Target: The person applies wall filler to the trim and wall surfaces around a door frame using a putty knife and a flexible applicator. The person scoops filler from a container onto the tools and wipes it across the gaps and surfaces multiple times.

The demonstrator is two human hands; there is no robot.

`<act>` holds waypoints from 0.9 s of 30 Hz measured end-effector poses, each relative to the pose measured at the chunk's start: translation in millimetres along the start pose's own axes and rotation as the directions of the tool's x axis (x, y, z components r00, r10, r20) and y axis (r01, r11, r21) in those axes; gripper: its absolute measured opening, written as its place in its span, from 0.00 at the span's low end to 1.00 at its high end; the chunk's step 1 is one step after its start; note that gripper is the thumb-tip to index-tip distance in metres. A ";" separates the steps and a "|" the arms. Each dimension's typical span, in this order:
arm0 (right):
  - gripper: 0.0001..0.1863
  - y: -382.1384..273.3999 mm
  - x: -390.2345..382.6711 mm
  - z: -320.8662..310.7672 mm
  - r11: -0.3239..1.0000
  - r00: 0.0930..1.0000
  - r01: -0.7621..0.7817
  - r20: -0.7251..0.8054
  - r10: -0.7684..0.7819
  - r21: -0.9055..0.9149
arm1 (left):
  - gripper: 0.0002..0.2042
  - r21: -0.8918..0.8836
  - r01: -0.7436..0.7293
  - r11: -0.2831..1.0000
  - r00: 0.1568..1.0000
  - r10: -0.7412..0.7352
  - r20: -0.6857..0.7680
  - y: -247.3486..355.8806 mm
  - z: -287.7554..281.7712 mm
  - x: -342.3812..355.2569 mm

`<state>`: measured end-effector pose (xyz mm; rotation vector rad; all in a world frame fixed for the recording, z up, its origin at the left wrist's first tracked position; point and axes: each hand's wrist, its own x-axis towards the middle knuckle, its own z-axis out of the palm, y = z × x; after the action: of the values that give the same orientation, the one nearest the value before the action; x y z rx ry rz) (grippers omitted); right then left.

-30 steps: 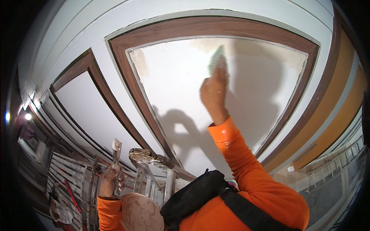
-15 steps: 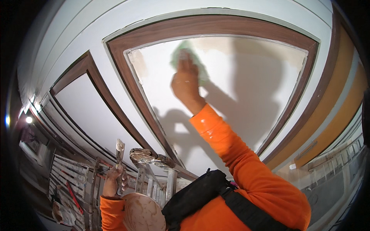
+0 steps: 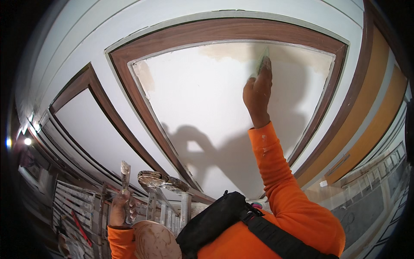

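Pale-green spreader (image 3: pixel 262 59) in right hand (image 3: pixel 259 91)

The one view comes from up on the person's head. The camera is the left one of two worn side by side. It looks out over the person's own chest, so the orange shirt (image 3: pixel 233 241) and black bag (image 3: pixel 211 224) are very close, along the bottom of the frame. It faces the white panel (image 3: pixel 211 86) in the middle, which is farther off, behind the right hand (image 3: pixel 258 93). A bright lamp (image 3: pixel 28 141) at the far left is much farther away. Straight edges bend, and the corners are black.
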<state>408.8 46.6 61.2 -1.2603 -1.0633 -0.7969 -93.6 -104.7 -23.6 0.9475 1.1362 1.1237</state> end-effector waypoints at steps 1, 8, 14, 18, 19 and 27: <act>0.33 0.8 2.3 5.3 0.999 0.999 0.037 -0.019 -0.037 0.001 | 0.17 0.007 0.008 1.000 1.000 -0.008 0.009 1.3 1.8 1.9; 0.35 -76.9 -35.4 47.5 0.961 0.912 0.157 0.341 -0.230 0.229 | 0.18 0.033 0.006 0.999 1.000 -0.006 0.004 -1.9 -6.8 3.7; 0.38 -70.9 -38.2 11.5 0.967 0.926 0.073 0.344 -0.157 0.246 | 0.18 0.088 -0.007 0.996 1.000 0.010 -0.029 3.3 -3.6 -1.2; 0.37 -59.8 -21.7 -2.7 0.928 0.977 0.025 0.187 -0.101 0.372 | 0.17 0.067 -0.003 0.998 1.000 0.004 -0.023 3.2 0.0 -5.2; 0.37 -57.0 -17.3 -3.2 0.931 0.986 0.055 0.130 -0.109 0.361 | 0.17 0.060 0.000 0.998 1.000 0.001 -0.010 4.2 1.3 -3.9; 0.37 -111.0 -17.3 53.3 0.937 0.960 0.090 0.222 -0.172 0.337 | 0.15 0.094 0.051 0.994 0.999 -0.053 0.012 8.2 11.7 -3.0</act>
<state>290.7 79.1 82.5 -1.0303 -1.4325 -0.5412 -83.7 -106.1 -12.9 0.9914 1.2044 1.0275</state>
